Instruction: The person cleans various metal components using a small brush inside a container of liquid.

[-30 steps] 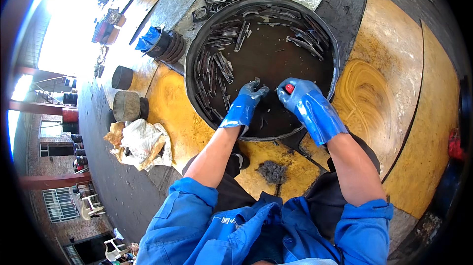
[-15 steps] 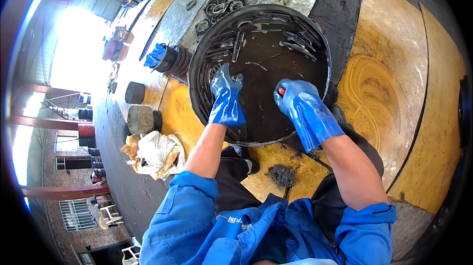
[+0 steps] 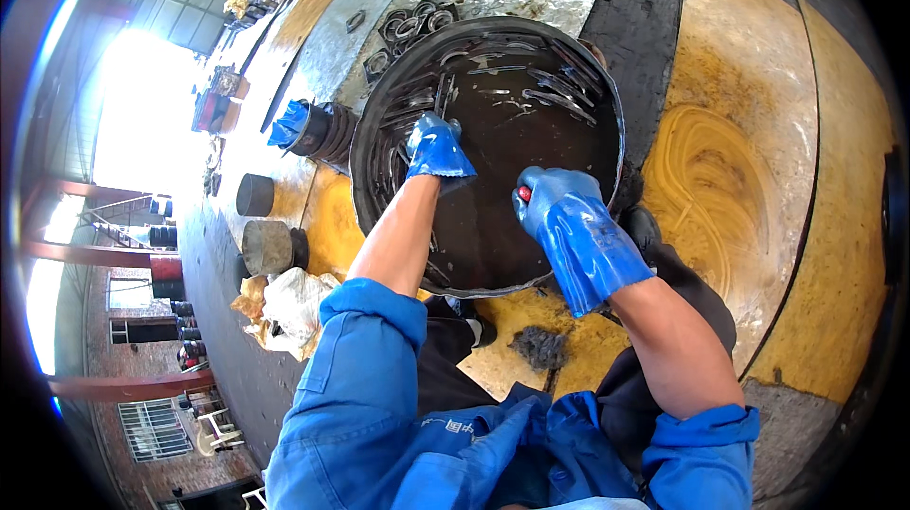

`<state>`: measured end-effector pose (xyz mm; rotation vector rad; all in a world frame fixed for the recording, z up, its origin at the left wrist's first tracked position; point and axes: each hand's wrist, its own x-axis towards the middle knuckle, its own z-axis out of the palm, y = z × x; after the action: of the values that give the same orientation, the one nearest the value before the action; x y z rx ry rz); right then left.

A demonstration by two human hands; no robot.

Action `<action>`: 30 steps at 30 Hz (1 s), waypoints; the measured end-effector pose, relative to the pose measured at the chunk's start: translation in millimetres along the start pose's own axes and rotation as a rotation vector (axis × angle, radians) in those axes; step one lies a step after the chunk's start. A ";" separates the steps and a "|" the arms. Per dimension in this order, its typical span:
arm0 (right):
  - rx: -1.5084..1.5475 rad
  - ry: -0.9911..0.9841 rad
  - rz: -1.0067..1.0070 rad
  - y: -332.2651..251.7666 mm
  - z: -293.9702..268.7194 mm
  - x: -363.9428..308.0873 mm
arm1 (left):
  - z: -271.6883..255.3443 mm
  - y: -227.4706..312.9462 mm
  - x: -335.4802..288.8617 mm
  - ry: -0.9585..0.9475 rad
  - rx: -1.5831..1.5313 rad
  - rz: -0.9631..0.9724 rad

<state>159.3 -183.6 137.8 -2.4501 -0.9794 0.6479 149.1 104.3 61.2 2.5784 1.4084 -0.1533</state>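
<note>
A large round dark tub [image 3: 618, 145] stands before me, holding dark liquid and several flat, ring-like dark metal parts. My left hand [image 3: 438, 148], in a blue rubber glove, reaches into its left side. Its fingers close at the lower end of a thin dark part [image 3: 444, 91] seen edge-on; the fingertips are partly hidden. On the right, my right hand [image 3: 561, 199], gloved alike, is wrapped round a red-handled tool [image 3: 524, 193]. Only the red handle end shows. More wet parts [image 3: 561, 98] lean together along the tub's far right wall.
Dark rings [image 3: 412, 25] lie in a heap beyond the tub. Left of it stand a bucket with blue gloves [image 3: 296, 126], a grey can [image 3: 268, 246] and a white bag [image 3: 296, 306]. A grey fibrous wad [image 3: 540, 346] lies on the yellow-stained floor between my legs.
My left hand has gone farther into the tub, from open fingers to closing at the thin part's end. My right hand has shifted slightly left and down, still gripping the red handle.
</note>
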 end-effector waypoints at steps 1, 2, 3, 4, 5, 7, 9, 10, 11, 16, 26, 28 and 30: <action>-0.014 -0.013 0.010 -0.9 -0.8 0.4 | 2.6 -1.8 2.9 0.041 0.018 0.010; -0.012 -0.015 0.011 -2.2 0.1 0.8 | 2.5 -5.8 4.6 0.039 0.021 0.009; -0.022 -0.024 0.003 -3.2 0.9 1.3 | 0.7 -9.1 5.9 0.032 0.044 0.033; -0.032 -0.035 -0.007 -4.0 2.4 1.4 | -3.3 -14.2 7.2 0.026 0.068 0.054; 0.006 -0.028 -0.021 -4.7 4.7 0.6 | -8.2 -24.3 12.8 -0.041 0.045 0.048; -0.004 -0.028 -0.004 -2.9 -4.9 -3.0 | -5.0 -19.2 26.0 -0.085 0.033 0.049; -0.003 -0.007 -0.004 0.8 -6.6 -4.1 | 1.8 -13.9 27.0 -0.115 -0.021 0.027; -0.005 -0.007 0.005 4.6 -4.4 -3.5 | 8.2 -11.0 19.5 -0.062 -0.054 0.092; -0.012 0.015 0.011 9.3 -2.7 -3.1 | 15.1 -4.4 13.3 -0.010 -0.089 0.160; 0.021 0.056 -0.040 -0.6 9.5 -0.3 | 41.9 -29.4 -3.7 0.082 -0.393 0.023; -0.018 0.038 -0.026 3.7 4.5 1.0 | 35.6 -6.0 -29.3 -0.179 -0.761 -0.085; -0.018 0.005 -0.032 0.2 4.5 0.7 | 55.1 -2.8 -34.9 0.002 -0.678 0.000; 0.072 0.074 -0.068 6.9 8.0 -0.3 | 52.9 15.8 -42.2 -0.212 -0.639 0.179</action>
<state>158.3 -186.8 127.7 -2.3505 -0.9881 0.5560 139.8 49.5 19.5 2.0665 0.9453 0.0463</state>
